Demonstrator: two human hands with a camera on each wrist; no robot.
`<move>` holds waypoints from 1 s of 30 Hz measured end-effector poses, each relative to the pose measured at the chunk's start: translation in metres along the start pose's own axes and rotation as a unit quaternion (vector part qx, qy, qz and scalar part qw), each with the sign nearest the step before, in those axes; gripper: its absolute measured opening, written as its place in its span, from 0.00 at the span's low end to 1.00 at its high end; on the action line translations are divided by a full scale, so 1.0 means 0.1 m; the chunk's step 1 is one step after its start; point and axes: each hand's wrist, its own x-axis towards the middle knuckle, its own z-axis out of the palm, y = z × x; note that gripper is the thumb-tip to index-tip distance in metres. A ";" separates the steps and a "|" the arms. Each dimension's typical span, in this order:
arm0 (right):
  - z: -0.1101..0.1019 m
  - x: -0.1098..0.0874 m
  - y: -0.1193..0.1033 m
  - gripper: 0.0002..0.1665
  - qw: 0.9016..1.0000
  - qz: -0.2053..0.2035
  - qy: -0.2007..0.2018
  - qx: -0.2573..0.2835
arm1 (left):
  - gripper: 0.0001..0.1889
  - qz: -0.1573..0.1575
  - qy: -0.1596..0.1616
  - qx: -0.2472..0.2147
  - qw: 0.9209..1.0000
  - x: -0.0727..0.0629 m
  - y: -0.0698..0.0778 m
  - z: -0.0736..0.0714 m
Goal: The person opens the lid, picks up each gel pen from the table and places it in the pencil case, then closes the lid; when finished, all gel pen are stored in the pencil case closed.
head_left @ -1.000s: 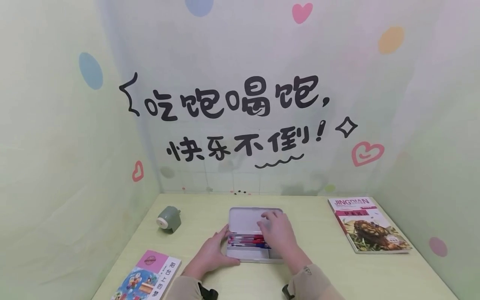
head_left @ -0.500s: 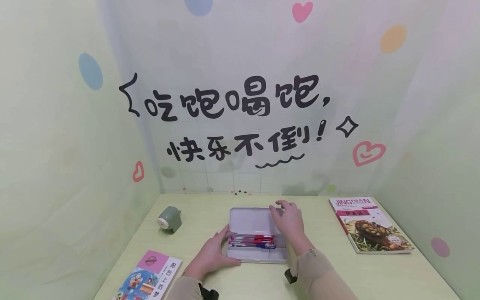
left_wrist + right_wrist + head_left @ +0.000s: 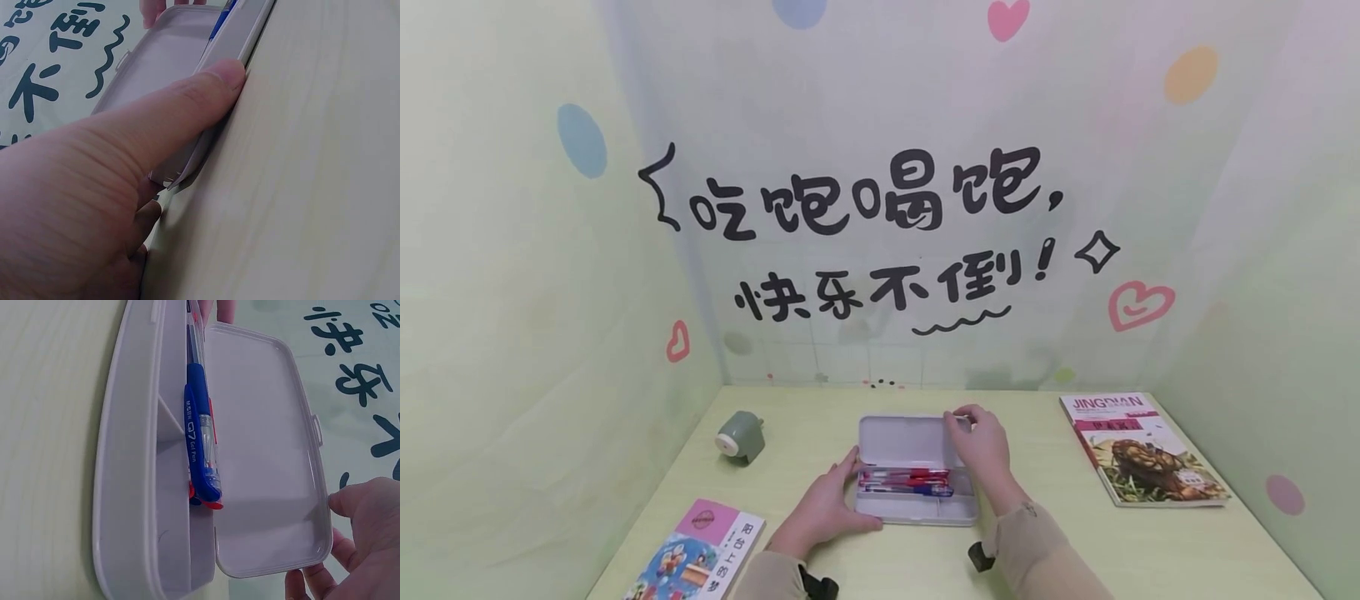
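Note:
A pale grey pencil case [image 3: 895, 509] lies on the table with its lid [image 3: 898, 442] raised toward the back. Several pens [image 3: 906, 482], red and blue, lie in the rear compartment; a blue gel pen [image 3: 197, 437] is on top in the right wrist view. My left hand [image 3: 826, 510] grips the case's left end, the thumb [image 3: 215, 84] along its front side. At the lid's right upper corner is my right hand [image 3: 985, 446], which pinches the edge between thumb [image 3: 355, 499] and fingers.
A green pencil sharpener [image 3: 741, 437] stands at the back left. Nearer on the left lies a book with a pink cover [image 3: 700, 550]. Toward the right back is a magazine [image 3: 1142, 454]. A printed curtain wall [image 3: 865, 358] closes off the back of the table.
My right hand has moved right, from in front of the lid's middle to its right corner, uncovering the pens' ends. My left hand stays on the case.

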 end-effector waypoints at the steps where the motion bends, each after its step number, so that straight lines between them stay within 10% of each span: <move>1: -0.01 -0.01 0.00 0.21 1.000 -0.003 0.001 0.003 | 0.75 0.001 0.000 0.001 1.000 0.00 0.00 0.00; 17: -0.21 -0.32 0.08 0.16 0.992 -0.125 -0.018 0.003 | 0.77 0.001 0.000 -0.005 1.000 -0.01 0.00 0.00; 30: -0.33 -0.67 0.20 0.12 0.968 -0.228 -0.016 -0.100 | 0.73 0.008 0.004 0.003 1.000 -0.03 0.00 0.00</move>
